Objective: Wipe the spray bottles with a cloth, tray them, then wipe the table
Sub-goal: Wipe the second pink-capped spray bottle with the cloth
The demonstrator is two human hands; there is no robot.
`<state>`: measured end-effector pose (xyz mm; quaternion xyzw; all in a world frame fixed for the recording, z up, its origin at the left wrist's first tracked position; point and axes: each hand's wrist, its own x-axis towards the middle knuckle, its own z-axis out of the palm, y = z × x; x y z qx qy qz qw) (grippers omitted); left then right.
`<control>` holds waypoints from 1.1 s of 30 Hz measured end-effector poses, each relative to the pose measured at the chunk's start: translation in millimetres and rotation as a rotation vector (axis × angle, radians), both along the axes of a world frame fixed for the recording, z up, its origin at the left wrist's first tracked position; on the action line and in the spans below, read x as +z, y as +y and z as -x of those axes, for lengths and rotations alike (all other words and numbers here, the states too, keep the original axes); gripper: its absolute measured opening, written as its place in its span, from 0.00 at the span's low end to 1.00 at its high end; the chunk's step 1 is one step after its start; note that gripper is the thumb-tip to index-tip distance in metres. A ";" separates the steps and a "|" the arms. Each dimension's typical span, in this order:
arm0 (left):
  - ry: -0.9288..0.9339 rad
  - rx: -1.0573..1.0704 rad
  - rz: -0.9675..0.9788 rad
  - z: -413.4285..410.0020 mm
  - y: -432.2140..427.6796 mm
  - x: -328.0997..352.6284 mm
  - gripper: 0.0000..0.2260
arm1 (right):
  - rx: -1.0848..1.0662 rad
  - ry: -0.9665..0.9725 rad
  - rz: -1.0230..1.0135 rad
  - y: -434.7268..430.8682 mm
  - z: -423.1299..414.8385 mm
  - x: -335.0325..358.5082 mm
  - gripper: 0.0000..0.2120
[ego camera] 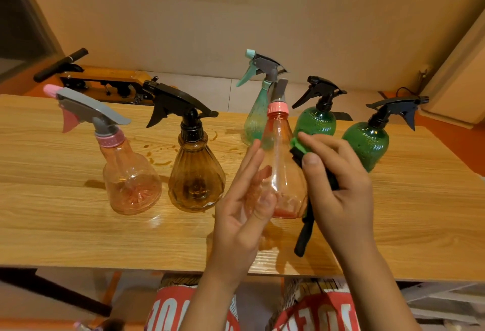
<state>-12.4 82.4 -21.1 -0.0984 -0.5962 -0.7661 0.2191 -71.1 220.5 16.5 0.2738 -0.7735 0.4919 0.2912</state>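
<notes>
1. The left hand (pixel 241 215) holds the clear orange spray bottle (pixel 284 162): nearly straight fingers (pixel 249 162) lie behind it and the thumb in front.
2. The bottle has a coral collar and a grey trigger head, and stands upright between the two hands.
3. The right hand (pixel 338 189) curls its fingers (pixel 322 147) round a green-and-black cloth (pixel 305 231), pressing it against the bottle's side.
4. Left of the left fingers, a pink bottle (pixel 131 183) and an amber bottle (pixel 195 181) stand on the wooden surface (pixel 78 225).

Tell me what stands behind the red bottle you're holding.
A teal spray bottle on the table; its head and part of its body show, the rest is covered by the red bottle.
</notes>
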 end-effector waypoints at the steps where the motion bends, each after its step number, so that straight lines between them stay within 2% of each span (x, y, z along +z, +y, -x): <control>1: -0.010 0.006 -0.009 -0.5 0.5 -0.7 0.26 | 0.011 -0.015 0.005 -0.8 0.6 0.9 0.14; 6: -0.025 0.023 -0.048 -1.9 -7.4 -2.4 0.28 | 0.119 0.130 -0.103 -6.5 -13.4 -6.6 0.15; 11: -0.038 -0.064 -0.005 -6.9 -8.5 6.2 0.27 | 0.053 -0.082 0.139 -6.7 -12.5 -4.5 0.14; 16: -0.084 -0.126 0.027 -15.6 -19.7 13.3 0.24 | 0.058 -0.128 0.194 -7.8 -17.8 3.4 0.14; 20: -0.085 -0.065 -0.020 -20.8 -15.4 24.6 0.21 | 0.071 0.053 0.069 -10.8 -26.6 11.1 0.15; 23: -0.109 -0.053 -0.065 -24.2 -11.2 32.0 0.23 | 0.100 0.216 -0.008 -11.2 -30.6 11.2 0.14; 28: -0.136 -0.018 -0.088 -25.9 -2.1 38.8 0.21 | 0.005 0.086 0.142 -12.8 -27.1 7.7 0.14; 30: -0.131 -0.005 -0.090 -27.0 -1.4 40.0 0.18 | 0.023 0.134 0.104 -16.1 -33.4 4.5 0.15; 33: -0.134 -0.010 -0.062 -28.4 -2.3 39.9 0.19 | 0.040 0.167 0.070 -14.2 -36.3 0.1 0.15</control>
